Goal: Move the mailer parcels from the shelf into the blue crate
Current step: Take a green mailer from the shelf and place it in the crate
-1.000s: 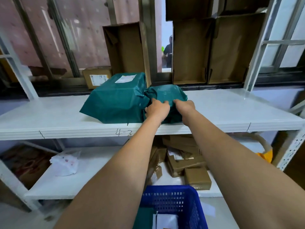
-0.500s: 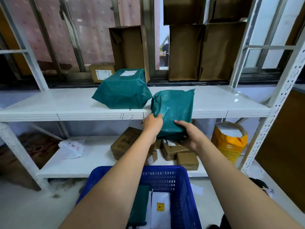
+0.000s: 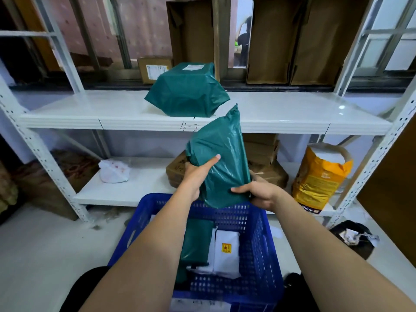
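In the head view, the green mailer point(image 3: 219, 163) hangs in the air in front of the shelf point(image 3: 292, 118) and just above the far rim of the blue crate point(image 3: 258, 239), its long axis nearly upright with the crimped end pointing up. The left hand point(image 3: 198, 174) grips its left edge and the right hand point(image 3: 258, 192) grips the bottom corner; the crate opening lies directly below and toward the person, so the coming move looks like a short lowering. A second, bulkier green parcel point(image 3: 186, 93) sits on the shelf.

Three green mailer parcels are counted: one held point(image 3: 219, 163), one on the shelf point(image 3: 186, 93), one in the one blue crate point(image 3: 258, 251); two white parcels point(image 3: 226, 255) beside it
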